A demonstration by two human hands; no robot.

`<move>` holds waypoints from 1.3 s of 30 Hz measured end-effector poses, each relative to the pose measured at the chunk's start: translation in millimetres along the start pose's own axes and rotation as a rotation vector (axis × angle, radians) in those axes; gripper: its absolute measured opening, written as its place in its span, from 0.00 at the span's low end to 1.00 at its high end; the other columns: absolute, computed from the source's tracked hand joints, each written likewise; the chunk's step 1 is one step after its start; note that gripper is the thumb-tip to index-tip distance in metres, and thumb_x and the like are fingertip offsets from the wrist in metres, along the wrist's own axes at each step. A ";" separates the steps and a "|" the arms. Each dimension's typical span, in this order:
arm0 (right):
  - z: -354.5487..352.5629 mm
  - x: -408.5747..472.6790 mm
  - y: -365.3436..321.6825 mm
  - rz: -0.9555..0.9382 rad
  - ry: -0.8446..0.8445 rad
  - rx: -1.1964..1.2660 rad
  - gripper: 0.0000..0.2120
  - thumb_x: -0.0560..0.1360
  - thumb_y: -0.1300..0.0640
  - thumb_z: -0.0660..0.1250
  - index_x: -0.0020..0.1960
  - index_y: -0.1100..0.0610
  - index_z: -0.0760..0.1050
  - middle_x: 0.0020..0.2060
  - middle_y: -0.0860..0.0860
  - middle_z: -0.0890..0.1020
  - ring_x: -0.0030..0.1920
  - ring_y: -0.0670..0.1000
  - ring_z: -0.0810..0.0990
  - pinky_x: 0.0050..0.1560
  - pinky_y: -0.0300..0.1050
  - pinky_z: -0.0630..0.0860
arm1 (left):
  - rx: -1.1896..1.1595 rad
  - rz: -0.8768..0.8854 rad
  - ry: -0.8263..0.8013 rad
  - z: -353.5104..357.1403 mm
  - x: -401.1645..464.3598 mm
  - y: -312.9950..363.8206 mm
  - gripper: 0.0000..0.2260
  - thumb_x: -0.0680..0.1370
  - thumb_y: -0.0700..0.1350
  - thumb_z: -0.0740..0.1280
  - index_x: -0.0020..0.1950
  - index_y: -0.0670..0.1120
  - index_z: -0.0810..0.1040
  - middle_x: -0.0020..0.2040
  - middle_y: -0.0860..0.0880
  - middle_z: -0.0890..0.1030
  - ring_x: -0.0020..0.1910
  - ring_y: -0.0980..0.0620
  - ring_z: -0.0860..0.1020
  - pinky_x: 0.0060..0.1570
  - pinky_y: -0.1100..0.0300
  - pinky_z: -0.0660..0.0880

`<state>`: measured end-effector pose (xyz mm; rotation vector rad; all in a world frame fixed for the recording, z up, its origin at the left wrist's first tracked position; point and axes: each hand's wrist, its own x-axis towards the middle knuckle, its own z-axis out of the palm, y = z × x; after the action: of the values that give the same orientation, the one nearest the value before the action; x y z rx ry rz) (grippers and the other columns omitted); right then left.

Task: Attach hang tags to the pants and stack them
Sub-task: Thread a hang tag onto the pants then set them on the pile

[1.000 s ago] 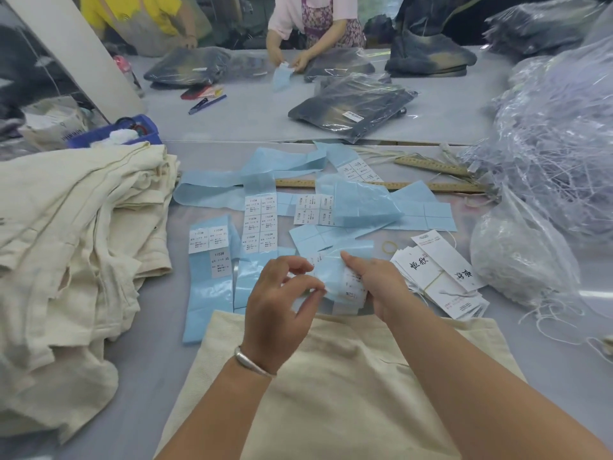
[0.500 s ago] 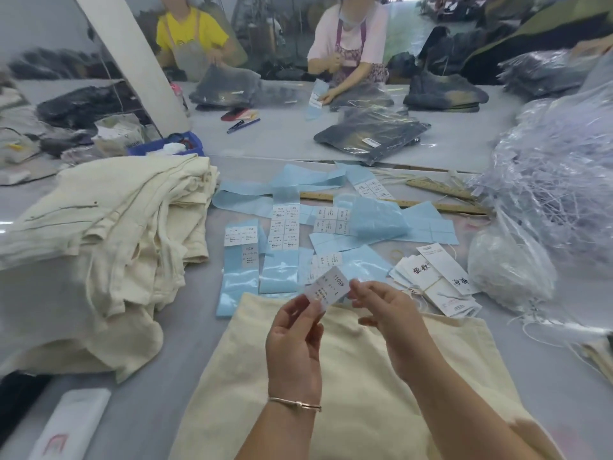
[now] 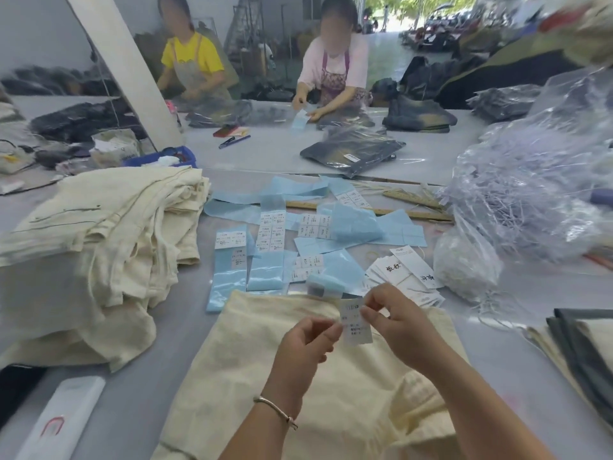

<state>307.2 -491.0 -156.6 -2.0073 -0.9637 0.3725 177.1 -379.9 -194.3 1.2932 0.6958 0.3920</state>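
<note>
A small white printed sticker label [image 3: 355, 325] is held above cream pants [image 3: 331, 386] that lie flat in front of me. My left hand [image 3: 306, 341] pinches the label's left edge. My right hand [image 3: 394, 322] pinches its upper right edge. Blue backing sheets with more labels [image 3: 270, 234] are spread on the table beyond the pants. A bundle of white hang tags [image 3: 406, 277] with black characters lies right of the sheets. A heap of cream pants [image 3: 99, 247] sits at the left.
A tangle of white strings in clear plastic [image 3: 530, 200] fills the right side. Wooden rulers [image 3: 414, 212] lie behind the sheets. Grey and cream folded cloth [image 3: 587, 350] sits at the right edge. Two people work at the far table with bagged dark garments [image 3: 351, 149].
A label came off a blue sheet and now hangs between both hands, closer to me over the pants. The camera has tilted up, showing more of the far table.
</note>
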 end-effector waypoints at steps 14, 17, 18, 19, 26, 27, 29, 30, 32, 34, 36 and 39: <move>-28.0 99.0 112.5 0.406 0.268 -0.214 0.15 0.76 0.58 0.66 0.62 0.57 0.71 0.52 0.53 0.80 0.50 0.54 0.77 0.49 0.46 0.70 | 0.034 -0.111 -0.039 7.2 48.6 -38.4 0.06 0.72 0.37 0.73 0.36 0.45 0.83 0.35 0.46 0.81 0.31 0.54 0.71 0.34 0.65 0.69; -35.1 137.5 142.8 0.470 0.174 -0.470 0.19 0.77 0.59 0.63 0.68 0.58 0.67 0.63 0.57 0.74 0.62 0.58 0.74 0.57 0.50 0.70 | -0.024 -0.146 -0.047 7.8 60.0 -39.3 0.04 0.67 0.42 0.77 0.35 0.47 0.83 0.36 0.45 0.82 0.31 0.54 0.72 0.33 0.65 0.70; -36.5 146.8 150.5 0.494 0.115 -0.562 0.18 0.78 0.58 0.63 0.66 0.59 0.67 0.62 0.57 0.73 0.61 0.59 0.75 0.57 0.50 0.71 | -0.043 -0.158 -0.038 7.8 64.0 -39.2 0.03 0.64 0.44 0.76 0.34 0.48 0.83 0.36 0.44 0.82 0.30 0.54 0.73 0.32 0.65 0.70; -37.4 154.1 156.5 0.513 0.055 -0.653 0.16 0.78 0.56 0.63 0.64 0.59 0.68 0.61 0.57 0.73 0.59 0.59 0.76 0.55 0.49 0.72 | -0.059 -0.170 -0.025 7.5 68.1 -39.5 0.03 0.63 0.45 0.75 0.33 0.48 0.83 0.36 0.44 0.83 0.30 0.54 0.73 0.32 0.65 0.70; -40.8 177.6 166.7 0.502 -0.075 -0.942 0.11 0.76 0.62 0.59 0.55 0.58 0.76 0.53 0.55 0.80 0.52 0.56 0.79 0.43 0.42 0.70 | -0.094 -0.167 0.013 -1.6 84.2 -39.7 0.05 0.63 0.43 0.74 0.36 0.43 0.83 0.36 0.42 0.82 0.30 0.53 0.73 0.31 0.67 0.70; -42.3 178.8 165.9 0.494 -0.073 -0.971 0.11 0.76 0.61 0.59 0.55 0.58 0.76 0.53 0.54 0.79 0.51 0.55 0.79 0.42 0.42 0.69 | -0.095 -0.165 0.015 -1.7 84.3 -38.5 0.06 0.63 0.43 0.74 0.37 0.43 0.83 0.37 0.41 0.82 0.31 0.52 0.74 0.31 0.66 0.70; -45.7 178.1 160.0 0.450 -0.014 -1.049 0.12 0.78 0.60 0.58 0.56 0.56 0.77 0.53 0.53 0.76 0.46 0.54 0.78 0.39 0.42 0.68 | -0.110 -0.167 0.014 -1.8 82.4 -36.0 0.06 0.62 0.43 0.74 0.37 0.43 0.82 0.38 0.41 0.82 0.32 0.52 0.74 0.32 0.66 0.70; -47.1 175.6 154.3 0.422 0.054 -1.070 0.12 0.79 0.59 0.58 0.55 0.54 0.78 0.52 0.52 0.75 0.42 0.54 0.75 0.36 0.41 0.67 | -0.120 -0.168 0.003 -2.1 80.5 -34.4 0.05 0.63 0.43 0.74 0.36 0.44 0.82 0.37 0.41 0.81 0.31 0.53 0.73 0.32 0.66 0.70; -50.5 165.5 138.9 0.372 0.209 -1.012 0.12 0.79 0.58 0.59 0.50 0.51 0.81 0.45 0.50 0.74 0.39 0.53 0.72 0.35 0.40 0.64 | -0.145 -0.169 -0.034 -3.8 74.7 -29.2 0.03 0.63 0.44 0.74 0.35 0.48 0.83 0.37 0.44 0.81 0.31 0.55 0.74 0.33 0.66 0.71; -52.6 148.2 121.6 0.316 0.346 -0.826 0.11 0.78 0.56 0.62 0.49 0.48 0.83 0.43 0.50 0.81 0.42 0.55 0.77 0.36 0.41 0.67 | -0.168 -0.165 -0.058 -9.5 67.9 -20.8 0.04 0.64 0.42 0.76 0.36 0.49 0.84 0.37 0.46 0.81 0.33 0.56 0.76 0.35 0.65 0.72; -53.2 125.8 105.4 0.257 0.426 -0.535 0.08 0.77 0.55 0.66 0.50 0.47 0.84 0.40 0.50 0.85 0.44 0.55 0.82 0.40 0.45 0.72 | -0.221 -0.156 -0.032 -18.6 61.5 -9.3 0.08 0.63 0.40 0.77 0.39 0.48 0.84 0.39 0.45 0.81 0.37 0.55 0.79 0.39 0.62 0.72; -52.6 86.6 81.8 0.243 0.412 0.094 0.11 0.75 0.64 0.65 0.45 0.53 0.83 0.35 0.48 0.85 0.38 0.51 0.85 0.42 0.48 0.78 | -0.300 -0.102 0.007 -28.2 48.9 12.5 0.08 0.63 0.44 0.73 0.41 0.48 0.84 0.42 0.45 0.83 0.40 0.54 0.81 0.42 0.58 0.71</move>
<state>434.4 -483.8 -183.4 -2.0120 -0.4415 0.1213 195.8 -325.2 -197.6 0.9691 0.6775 0.4013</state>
